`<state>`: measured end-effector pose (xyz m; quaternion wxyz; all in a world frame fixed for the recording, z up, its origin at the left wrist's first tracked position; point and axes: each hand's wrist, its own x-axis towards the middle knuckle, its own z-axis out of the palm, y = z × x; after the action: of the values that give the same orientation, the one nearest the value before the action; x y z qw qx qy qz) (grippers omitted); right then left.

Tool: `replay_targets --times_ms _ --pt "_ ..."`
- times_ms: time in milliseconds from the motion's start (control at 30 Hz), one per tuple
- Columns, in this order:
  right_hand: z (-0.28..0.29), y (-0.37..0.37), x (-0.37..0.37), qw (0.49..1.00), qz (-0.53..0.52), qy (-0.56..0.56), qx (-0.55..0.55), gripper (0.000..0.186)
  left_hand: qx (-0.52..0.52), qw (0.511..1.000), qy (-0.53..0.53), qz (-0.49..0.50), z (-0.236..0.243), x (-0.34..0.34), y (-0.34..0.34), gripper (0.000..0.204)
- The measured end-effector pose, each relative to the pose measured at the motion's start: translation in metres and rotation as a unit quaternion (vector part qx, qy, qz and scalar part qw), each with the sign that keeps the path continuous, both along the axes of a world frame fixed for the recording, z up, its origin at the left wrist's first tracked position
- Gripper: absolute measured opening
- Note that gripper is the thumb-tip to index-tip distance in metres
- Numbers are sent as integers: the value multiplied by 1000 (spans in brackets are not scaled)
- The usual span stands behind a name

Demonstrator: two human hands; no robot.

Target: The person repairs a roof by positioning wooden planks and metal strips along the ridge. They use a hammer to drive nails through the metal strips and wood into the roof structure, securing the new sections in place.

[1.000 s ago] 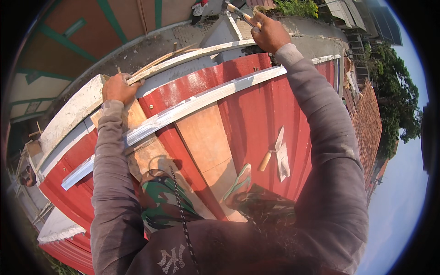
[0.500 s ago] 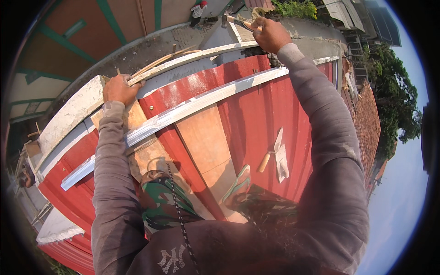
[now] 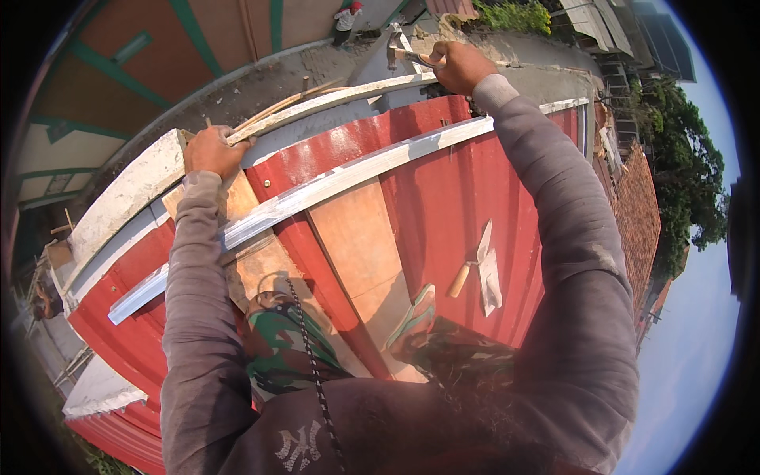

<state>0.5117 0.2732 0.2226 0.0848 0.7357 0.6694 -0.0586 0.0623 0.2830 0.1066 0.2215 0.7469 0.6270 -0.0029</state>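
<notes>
My left hand point(image 3: 212, 152) has its fingers closed over a long, narrow off-white edge strip point(image 3: 301, 109) along the parapet point(image 3: 127, 194), beside thin wooden sticks point(image 3: 285, 100). My right hand point(image 3: 461, 65) is closed on the handle of a hammer point(image 3: 400, 55), whose head is near a pale upright board at the top. Below lies a red corrugated roof point(image 3: 419, 206) crossed by a silvery metal bar point(image 3: 332, 182). A tan board point(image 3: 352, 245) lies on it, and a trowel point(image 3: 481, 269) with a wooden handle rests right of my sandalled foot point(image 3: 416, 313).
A person in a red cap point(image 3: 345, 22) stands on the ground below, by a green-trimmed brown wall point(image 3: 150, 51). Another person point(image 3: 43, 305) is partly visible at the far left. A tiled roof point(image 3: 637, 206), trees point(image 3: 677, 158) and open sky are on the right.
The hammer in my right hand has come lower and slightly left, its head further below the top of the frame. My left hand holds its place on the edge strip.
</notes>
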Motion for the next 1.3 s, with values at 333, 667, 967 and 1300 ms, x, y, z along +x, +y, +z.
replay_targets --times_ms 333,667,967,1300 --pt "-5 -11 9 998 -11 49 28 29 -20 1000 -10 -2 -4 -9 2 55" --pt "-14 -270 -52 835 -219 503 -42 28 -12 1000 1 3 -2 -21 -4 55" --pt "-138 -380 -75 917 21 323 -234 35 10 1000 -3 -18 -3 -21 -5 56" --pt "-149 -366 -124 984 17 75 -160 42 -9 998 48 -47 1 -12 4 55"
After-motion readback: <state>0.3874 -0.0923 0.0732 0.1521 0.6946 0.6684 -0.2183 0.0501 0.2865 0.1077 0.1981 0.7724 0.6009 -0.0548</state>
